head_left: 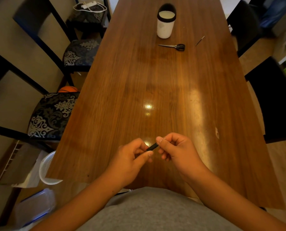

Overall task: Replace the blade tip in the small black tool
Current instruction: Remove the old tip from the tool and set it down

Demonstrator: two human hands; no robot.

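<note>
A small black tool, a short dark cylinder, is held between both hands just above the near part of the wooden table. My left hand pinches its lower left end with thumb and fingers. My right hand pinches its upper right end, where a small metal tip shows beside the thumb. The tip itself is mostly hidden by my fingers. A thin metal pick or blade piece lies far off on the table, to the right of the scissors.
A white cup with a black rim stands at the far end, with black-handled scissors lying just in front of it. Patterned chairs line the left side, dark chairs the right. A white basket sits on the floor at left.
</note>
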